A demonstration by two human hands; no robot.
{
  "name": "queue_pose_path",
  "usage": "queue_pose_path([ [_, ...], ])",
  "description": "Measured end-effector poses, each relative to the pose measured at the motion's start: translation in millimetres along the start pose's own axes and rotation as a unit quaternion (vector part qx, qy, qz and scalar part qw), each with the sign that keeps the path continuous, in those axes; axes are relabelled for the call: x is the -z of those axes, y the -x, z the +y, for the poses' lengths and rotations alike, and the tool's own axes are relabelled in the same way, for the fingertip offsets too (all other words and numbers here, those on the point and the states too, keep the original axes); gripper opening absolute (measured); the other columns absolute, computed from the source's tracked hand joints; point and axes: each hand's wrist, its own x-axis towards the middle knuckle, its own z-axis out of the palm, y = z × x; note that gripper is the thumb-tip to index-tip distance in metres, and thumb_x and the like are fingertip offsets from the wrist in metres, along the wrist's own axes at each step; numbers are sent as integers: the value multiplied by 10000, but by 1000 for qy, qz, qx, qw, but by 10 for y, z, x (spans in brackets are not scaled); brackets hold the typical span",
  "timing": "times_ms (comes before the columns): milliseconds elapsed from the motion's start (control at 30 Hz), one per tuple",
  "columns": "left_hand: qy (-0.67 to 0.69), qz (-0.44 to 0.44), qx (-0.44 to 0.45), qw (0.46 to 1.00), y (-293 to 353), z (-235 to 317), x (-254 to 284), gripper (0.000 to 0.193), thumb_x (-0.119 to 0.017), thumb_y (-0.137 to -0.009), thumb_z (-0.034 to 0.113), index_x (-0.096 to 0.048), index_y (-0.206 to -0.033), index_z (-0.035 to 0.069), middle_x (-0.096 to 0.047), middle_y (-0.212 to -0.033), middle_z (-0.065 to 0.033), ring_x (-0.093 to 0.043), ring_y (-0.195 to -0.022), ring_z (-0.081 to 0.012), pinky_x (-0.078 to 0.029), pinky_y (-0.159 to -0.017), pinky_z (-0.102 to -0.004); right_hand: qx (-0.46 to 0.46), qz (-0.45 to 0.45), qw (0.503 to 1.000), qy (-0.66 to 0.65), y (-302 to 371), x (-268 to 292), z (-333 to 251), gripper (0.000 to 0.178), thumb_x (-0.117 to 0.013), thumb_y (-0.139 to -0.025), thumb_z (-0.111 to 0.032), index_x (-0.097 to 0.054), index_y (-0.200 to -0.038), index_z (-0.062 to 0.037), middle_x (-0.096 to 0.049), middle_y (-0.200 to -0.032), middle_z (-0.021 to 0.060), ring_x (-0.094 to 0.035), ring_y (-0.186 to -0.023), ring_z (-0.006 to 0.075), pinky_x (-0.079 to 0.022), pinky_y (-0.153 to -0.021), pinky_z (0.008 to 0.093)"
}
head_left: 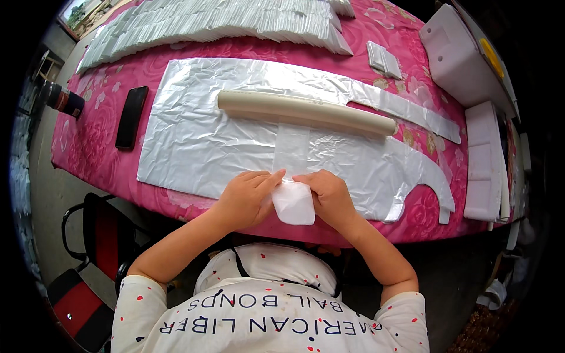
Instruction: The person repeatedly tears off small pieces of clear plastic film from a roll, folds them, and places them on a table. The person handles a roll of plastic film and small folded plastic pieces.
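Observation:
My left hand and my right hand meet at the near edge of a pink table. Between them they grip a folded white plastic bag, whose loose end hangs toward me. My fingers and thumbs are closed on its two sides. A narrow translucent strip runs from my hands up to a beige tube. The tube rests crosswise on a flat pile of silvery-white plastic bags with handle-like arms at the right. Whether strip and folded bag are one piece, I cannot tell.
Long rows of folded white packets cover the far side. A small packet stack lies farther right. A black phone and a dark jar are at the left. White foam boxes stand right; a red-black chair stands lower left.

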Motion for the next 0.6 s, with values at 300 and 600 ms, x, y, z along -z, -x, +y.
queue_pose_path([
  [300, -105, 68, 1, 992, -147, 47, -71, 596, -576, -823, 189, -360, -1338, -18, -380, -1375, -190, -425, -1220, -334, -360, -986, -421, -311, -78, 939, -126, -404, 76, -3, 239, -608, -838, -177, -643, -785, 53, -627, -635, 82, -584, -539, 115, -451, -525, 257],
  [600, -152, -79, 63, 983, -44, 96, -323, 728, -549, -831, 336, -263, -1384, -42, -217, -1468, -199, -172, -1381, -312, -139, -1119, -421, -244, -16, 970, -6, -266, 31, -154, 297, -710, -744, -162, -614, -971, 4, -629, -851, 115, -621, -753, 178, -486, -651, 299],
])
